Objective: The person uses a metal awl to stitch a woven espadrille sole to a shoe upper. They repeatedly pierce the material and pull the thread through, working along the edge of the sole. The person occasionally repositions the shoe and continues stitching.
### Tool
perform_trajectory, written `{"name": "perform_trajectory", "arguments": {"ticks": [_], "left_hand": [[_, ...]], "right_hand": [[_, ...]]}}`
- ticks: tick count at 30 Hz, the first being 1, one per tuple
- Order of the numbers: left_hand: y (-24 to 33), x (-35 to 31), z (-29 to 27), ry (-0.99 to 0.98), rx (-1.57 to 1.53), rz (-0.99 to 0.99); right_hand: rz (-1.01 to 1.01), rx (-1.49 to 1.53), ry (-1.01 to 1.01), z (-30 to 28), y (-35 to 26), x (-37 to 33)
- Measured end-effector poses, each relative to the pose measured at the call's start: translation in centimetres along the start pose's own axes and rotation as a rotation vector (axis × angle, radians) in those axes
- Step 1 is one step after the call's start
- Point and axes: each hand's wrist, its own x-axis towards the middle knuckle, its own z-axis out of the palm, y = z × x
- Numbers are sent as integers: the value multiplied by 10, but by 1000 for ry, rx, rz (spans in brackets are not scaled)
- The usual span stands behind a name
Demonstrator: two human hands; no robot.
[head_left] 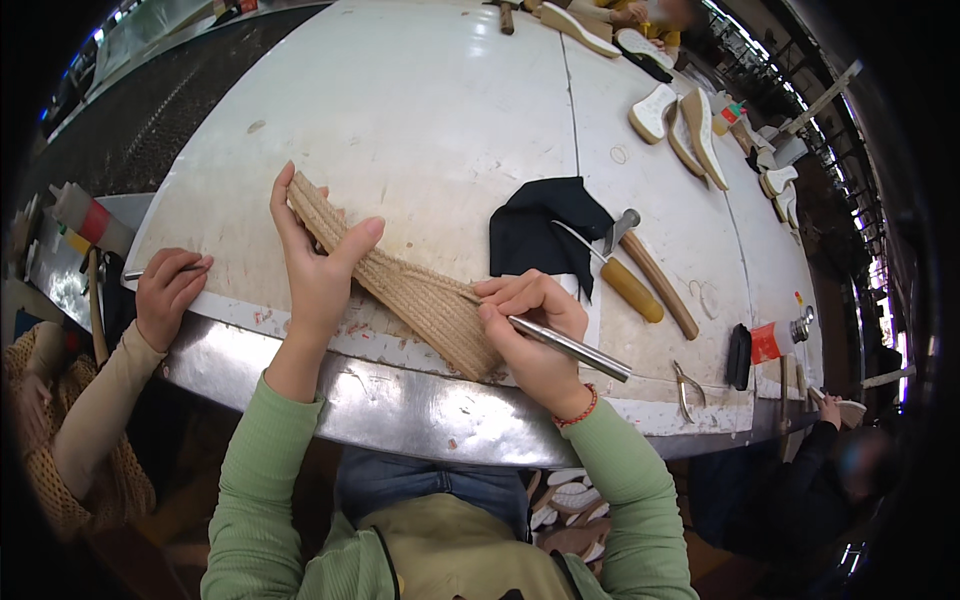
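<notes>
A tan wedge shoe sole [425, 310] wrapped in braided rope lies slanted in front of me, its lower end near the table's front edge. My left hand [322, 260] grips its upper left part, thumb on one side and fingers on the other. In my right hand [540, 325] is a silver metal pen-like tool [575, 350], its back end pointing down and right. The fingertips of that hand meet the rope side of the sole, and the tool's tip is too small to make out there.
Right of the sole lie a black cloth [535, 225], a hammer [660, 285], a wooden-handled hook tool [632, 290] and pincers [688, 392]. A red-labelled bottle [770, 342] stands farther right. Several wedge soles [700, 135] lie at the back right. A co-worker's hand [170, 298] rests at left.
</notes>
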Motion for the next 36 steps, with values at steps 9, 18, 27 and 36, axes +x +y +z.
{"name": "perform_trajectory", "arguments": {"ticks": [9,18,27,36], "left_hand": [[-17,-2,-3,31,-81,110],[5,-133,-25,-198,397,144],[2,-131,-6,-211,696,170],[0,-122,-6,-468,807,-108]], "right_hand": [[79,129,223,-36,-16,12],[208,-903,-20,-144,-31,49],[344,-1033,-157,-195,-10,84],[171,-1785,202,-355,77,147]]}}
